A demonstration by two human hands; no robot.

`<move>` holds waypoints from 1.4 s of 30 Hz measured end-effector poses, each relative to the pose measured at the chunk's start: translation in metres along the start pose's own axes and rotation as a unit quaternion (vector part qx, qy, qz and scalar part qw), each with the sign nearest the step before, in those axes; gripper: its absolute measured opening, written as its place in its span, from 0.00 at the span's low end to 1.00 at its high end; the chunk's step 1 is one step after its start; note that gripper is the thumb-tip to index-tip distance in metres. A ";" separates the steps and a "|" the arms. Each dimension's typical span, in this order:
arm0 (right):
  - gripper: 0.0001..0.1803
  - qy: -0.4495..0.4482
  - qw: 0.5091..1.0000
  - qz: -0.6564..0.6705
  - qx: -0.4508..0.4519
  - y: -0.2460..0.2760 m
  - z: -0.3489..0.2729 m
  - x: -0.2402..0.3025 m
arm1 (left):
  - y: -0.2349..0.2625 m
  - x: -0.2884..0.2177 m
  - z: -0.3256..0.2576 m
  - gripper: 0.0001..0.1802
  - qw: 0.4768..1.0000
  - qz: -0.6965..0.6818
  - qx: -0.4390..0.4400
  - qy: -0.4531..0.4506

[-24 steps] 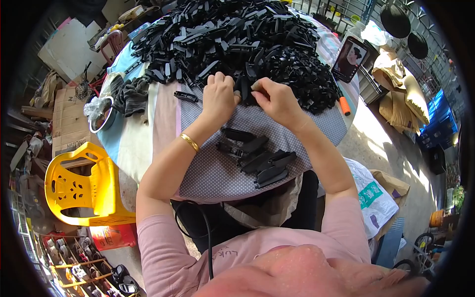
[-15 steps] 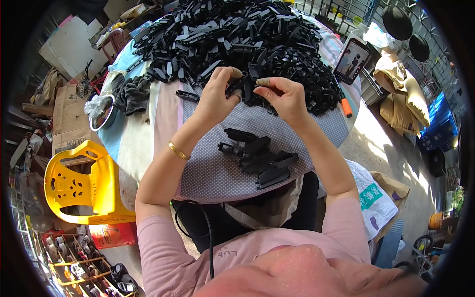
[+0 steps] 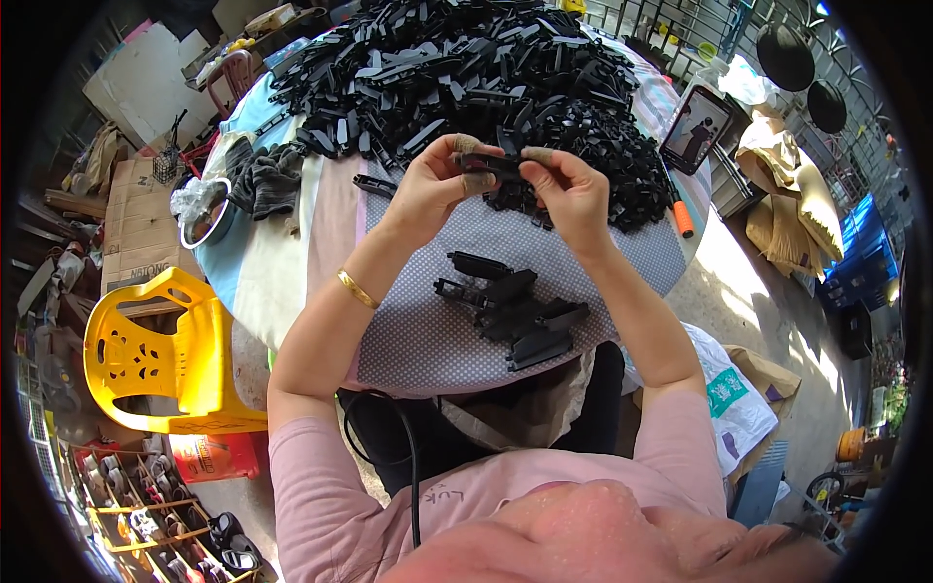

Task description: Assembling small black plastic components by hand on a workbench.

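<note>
My left hand (image 3: pixel 437 185) pinches a long black plastic part (image 3: pixel 489 163) near the front of a big heap of black plastic parts (image 3: pixel 437 78). Opposite it, my right hand (image 3: pixel 575 194) has its thumb and forefinger closed at the part's right end. Tan coverings wrap some of my fingertips. Whether a smaller piece sits between the right fingers cannot be made out. Closer to me, a small pile of similar black parts (image 3: pixel 512 313) lies on the dotted cloth. One single black part (image 3: pixel 374 186) rests left of my left wrist.
The round table (image 3: pixel 408 350) has a patterned cloth. A phone (image 3: pixel 696 128) leans at the heap's right, with an orange-handled tool (image 3: pixel 683 220) below it. Dark cloth (image 3: pixel 264 180) and a bowl (image 3: pixel 207 222) sit at the left edge. A yellow chair (image 3: pixel 160 355) stands left of the table.
My hands have drawn slightly nearer to me and right. The black part, upright between my fingers before, now lies nearly level and shows more plainly. The small pile has not changed.
</note>
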State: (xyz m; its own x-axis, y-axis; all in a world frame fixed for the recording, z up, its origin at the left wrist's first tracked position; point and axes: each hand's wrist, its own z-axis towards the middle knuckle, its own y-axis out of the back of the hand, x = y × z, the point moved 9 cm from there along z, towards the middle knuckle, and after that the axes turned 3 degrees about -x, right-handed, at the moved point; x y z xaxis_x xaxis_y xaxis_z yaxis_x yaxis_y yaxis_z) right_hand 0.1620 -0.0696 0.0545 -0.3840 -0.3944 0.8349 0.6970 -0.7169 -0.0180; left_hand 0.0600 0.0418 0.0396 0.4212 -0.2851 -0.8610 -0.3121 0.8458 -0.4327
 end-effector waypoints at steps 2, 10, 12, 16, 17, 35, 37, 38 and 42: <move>0.09 -0.006 1.000 -0.017 -0.012 0.007 0.003 -0.002 | -0.004 0.004 -0.003 0.17 1.000 -0.027 -0.010 0.010; 0.09 0.101 0.990 -0.099 0.013 -0.001 0.000 0.011 | -0.008 0.022 -0.007 0.14 0.959 -0.245 -0.068 0.123; 0.09 0.128 0.988 -0.084 0.012 -0.004 0.000 0.015 | -0.003 0.024 -0.008 0.13 0.986 -0.122 -0.069 0.087; 0.08 0.165 0.975 -0.148 0.031 -0.006 -0.004 0.024 | -0.016 0.033 -0.011 0.16 0.994 -0.055 0.006 0.091; 0.08 0.165 0.975 -0.148 0.031 -0.006 -0.004 0.027 | -0.015 0.033 -0.012 0.16 0.994 -0.055 0.006 0.092; 0.06 0.276 0.829 -0.477 0.095 -0.034 -0.024 0.030 | -0.024 0.018 -0.018 0.14 0.933 0.350 -0.076 0.028; 0.07 0.262 0.826 -0.472 0.161 -0.043 -0.027 0.019 | -0.019 0.011 -0.019 0.13 0.870 0.482 -0.101 -0.013; 0.07 0.262 0.826 -0.472 0.161 -0.043 -0.027 0.018 | -0.018 0.010 -0.019 0.13 0.870 0.482 -0.101 -0.013; 0.07 0.245 0.854 -0.414 0.198 -0.046 -0.027 0.011 | -0.017 0.005 -0.013 0.13 0.844 0.533 -0.051 0.014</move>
State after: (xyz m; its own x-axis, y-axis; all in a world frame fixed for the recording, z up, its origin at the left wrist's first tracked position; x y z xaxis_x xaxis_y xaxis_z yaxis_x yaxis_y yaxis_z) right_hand 0.1090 -0.0566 0.0497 -0.9842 -0.1095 0.1389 0.1765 -0.6551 0.7346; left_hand 0.0564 0.0204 0.0396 -0.1660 0.6025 -0.7807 -0.5737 0.5849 0.5734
